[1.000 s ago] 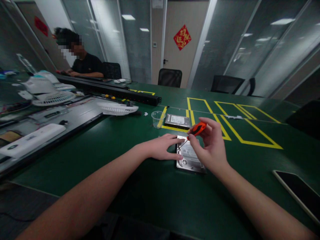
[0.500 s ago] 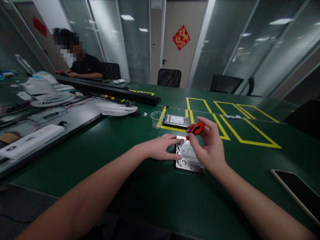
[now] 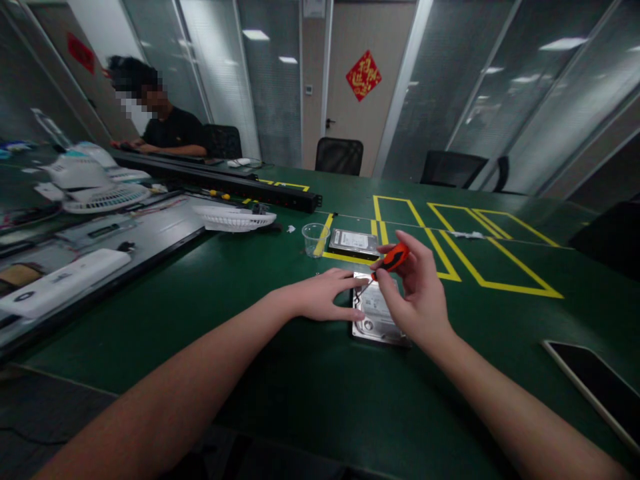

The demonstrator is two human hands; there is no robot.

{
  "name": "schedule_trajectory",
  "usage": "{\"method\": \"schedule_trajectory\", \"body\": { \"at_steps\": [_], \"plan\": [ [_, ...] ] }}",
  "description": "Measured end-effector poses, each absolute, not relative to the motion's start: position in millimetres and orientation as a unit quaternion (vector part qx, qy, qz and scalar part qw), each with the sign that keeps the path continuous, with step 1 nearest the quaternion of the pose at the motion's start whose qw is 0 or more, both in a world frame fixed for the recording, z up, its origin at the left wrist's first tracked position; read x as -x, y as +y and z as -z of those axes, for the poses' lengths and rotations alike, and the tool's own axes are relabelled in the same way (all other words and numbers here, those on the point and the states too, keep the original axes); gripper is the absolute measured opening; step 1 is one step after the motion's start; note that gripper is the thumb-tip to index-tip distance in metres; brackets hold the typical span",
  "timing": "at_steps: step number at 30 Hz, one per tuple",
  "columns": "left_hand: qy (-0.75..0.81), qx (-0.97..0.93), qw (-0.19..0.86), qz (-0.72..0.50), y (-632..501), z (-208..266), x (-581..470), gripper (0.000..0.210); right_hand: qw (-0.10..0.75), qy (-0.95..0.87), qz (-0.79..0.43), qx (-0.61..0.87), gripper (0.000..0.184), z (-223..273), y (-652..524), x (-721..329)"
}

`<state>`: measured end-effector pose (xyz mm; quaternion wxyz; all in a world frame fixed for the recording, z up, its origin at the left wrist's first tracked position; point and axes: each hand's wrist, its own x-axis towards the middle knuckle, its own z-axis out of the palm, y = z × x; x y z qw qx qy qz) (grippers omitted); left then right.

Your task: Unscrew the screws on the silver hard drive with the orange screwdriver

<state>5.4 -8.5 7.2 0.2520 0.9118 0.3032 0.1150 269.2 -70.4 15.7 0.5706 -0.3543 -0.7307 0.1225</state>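
Observation:
A silver hard drive (image 3: 375, 312) lies flat on the green table in front of me. My left hand (image 3: 326, 295) rests at its left side, fingers spread, with fingertips on the drive's top. In my right hand (image 3: 419, 287) is a screwdriver (image 3: 395, 257) with an orange and black handle, held by thumb and fingers. Its thin shaft slants down to the left, toward the drive's upper left part. Whether the tip sits in a screw is too small to tell. Just beyond stands a second hard drive (image 3: 354, 243), beside a clear plastic cup (image 3: 315, 240).
A phone (image 3: 595, 380) lies at the right. Yellow tape rectangles (image 3: 520, 287) mark the table. To the left are a white fan part (image 3: 235, 218), a long black bar (image 3: 225, 183) and a flat metal panel (image 3: 165, 227). Another person (image 3: 175, 133) sits at the far left.
Both hands, the screwdriver and the drive hold nearly the same positions. The view has shifted very slightly.

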Motion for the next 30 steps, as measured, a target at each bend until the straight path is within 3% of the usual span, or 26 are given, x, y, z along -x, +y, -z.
{"method": "schedule_trajectory", "body": {
  "at_steps": [6,13,22,27,30],
  "plan": [
    [0.31,-0.91,0.256,-0.105,-9,-8,-6,0.101,0.565,-0.737,-0.067,0.364,0.073,-21,-69,-272],
    [0.311,-0.906,0.27,-0.098,-10,-12,-5,0.103,0.564,-0.738,-0.126,0.349,0.079,-17,-71,-269],
    [0.319,-0.903,0.269,-0.103,-13,-15,-5,0.103,0.564,-0.735,-0.076,0.369,0.069,-21,-71,-272],
    [0.314,-0.905,0.267,-0.105,-14,-19,-5,0.104,0.553,-0.749,-0.103,0.35,0.078,-21,-73,-271],
    [0.309,-0.906,0.265,-0.116,-14,-17,-6,0.098,0.557,-0.744,-0.081,0.359,0.074,-21,-72,-272]
  ]
}}
